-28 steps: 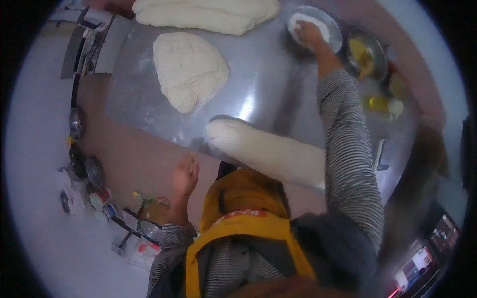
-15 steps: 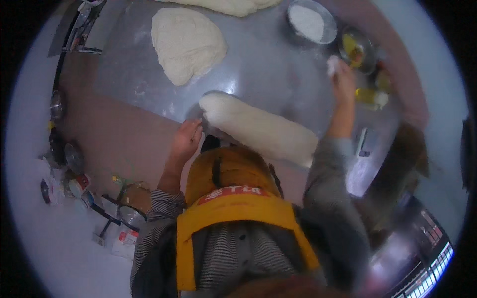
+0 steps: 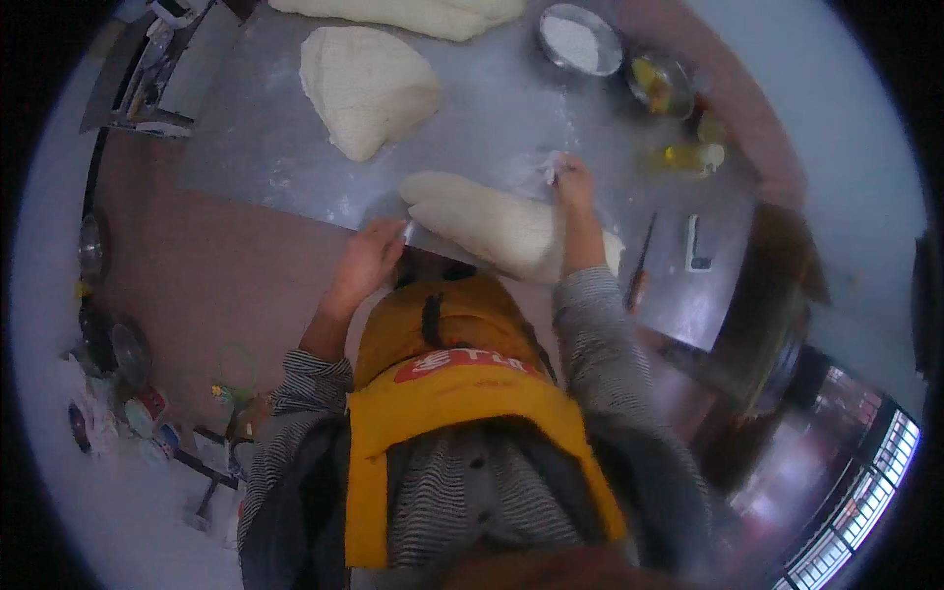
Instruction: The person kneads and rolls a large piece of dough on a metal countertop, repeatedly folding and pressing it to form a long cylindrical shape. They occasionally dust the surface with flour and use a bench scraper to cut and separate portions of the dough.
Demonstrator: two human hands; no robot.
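Steel tabletop (image 3: pixel 492 108) dusted with flour fills the top of the view, with a reddish-brown floor (image 3: pixel 216 295) along its near edge and a jumble of small bowls and utensils down on the left. Person in a yellow apron (image 3: pixel 462 393) and striped sleeves is standing right at the near edge with a long dough log (image 3: pixel 492 224) lying just inside it, angled from the middle toward the right. Left hand (image 3: pixel 366 264) sits at the log's left end right on the tabletop edge, fingers curled in a narrow grip around something thin and pale, maybe a scraper, hard to tell. Right hand (image 3: pixel 570 182) is raised over the far side of the log, pinched shut on a small clump of white stuff, looks like flour, likely held above the dough so it doesn't stick. Further back there's a big flattened dough slab (image 3: pixel 366 87) and another dough mass (image 3: pixel 413 15) at the far edge, kept well apart from the log. Flour bowl (image 3: pixel 580 39) and a metal bowl with yellow filling (image 3: pixel 661 84) sit at the far right, within reach of that right hand. A knife (image 3: pixel 639 261) lies near the right edge.
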